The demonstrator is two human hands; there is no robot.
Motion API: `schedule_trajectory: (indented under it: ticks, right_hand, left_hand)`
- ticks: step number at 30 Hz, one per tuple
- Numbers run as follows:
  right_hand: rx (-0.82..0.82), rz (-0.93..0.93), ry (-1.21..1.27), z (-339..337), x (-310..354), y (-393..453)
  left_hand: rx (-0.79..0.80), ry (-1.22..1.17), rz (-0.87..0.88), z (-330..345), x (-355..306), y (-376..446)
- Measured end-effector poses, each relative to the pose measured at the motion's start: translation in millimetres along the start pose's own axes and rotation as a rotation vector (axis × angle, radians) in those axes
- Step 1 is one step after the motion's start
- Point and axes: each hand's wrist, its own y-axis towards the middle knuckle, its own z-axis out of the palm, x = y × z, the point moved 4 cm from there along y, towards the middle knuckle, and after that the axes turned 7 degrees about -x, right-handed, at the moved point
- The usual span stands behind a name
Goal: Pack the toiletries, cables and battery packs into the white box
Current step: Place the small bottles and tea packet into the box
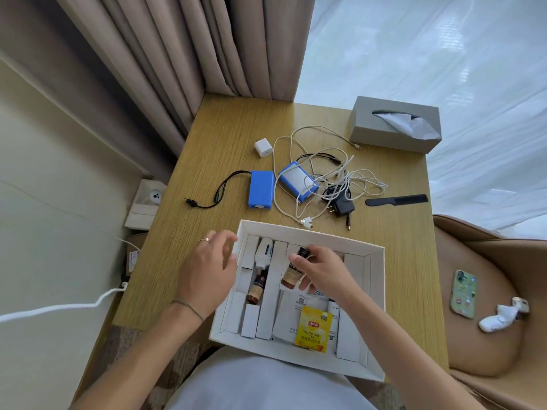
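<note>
White cardboard box [377, 306], open and split by dividers, sits at the near edge of the wooden table [207, 137]. The right hand [322, 270] pinches a brown bottle [291, 276] over a middle compartment; the left hand [207, 270] hovers at the box's left wall, fingers loosely spread and holding nothing. A second brown bottle [256, 288], a white tube [263, 251] and a yellow tea bag [312, 328] lie inside. Two blue battery packs [260, 189] and tangled cables [319, 161] wait mid-table, beside a black comb [396, 199].
</note>
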Motion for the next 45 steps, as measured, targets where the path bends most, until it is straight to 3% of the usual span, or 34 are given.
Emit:
schedule_trajectory:
  ticks: [6,15,20,27,30,36,45]
  right_hand:
    - [-0.026,0.107,-0.106,27,-24,27]
    - [-0.186,0.084,-0.188,31,-27,46]
    - [-0.284,0.0,-0.375,31,-28,39]
    - [-0.318,-0.128,-0.491,19,7,17]
    - [-0.325,-0.208,-0.405,2,34,1]
    - [-0.475,-0.253,-0.1,-51,69,-19]
    - [-0.622,-0.166,0.014,-99,54,-12]
  left_hand:
    - [0.099,-0.088,-0.138,14,20,5]
    - [0.14,-0.095,-0.157,17,24,6]
    - [0.144,-0.145,-0.161,17,25,9]
    - [-0.005,-0.195,-0.017,2,13,36]
    - [0.005,-0.213,0.077,0,-6,61]
    - [0.243,-0.147,0.253,28,-65,114]
    - [0.761,0.306,0.648,135,-119,144]
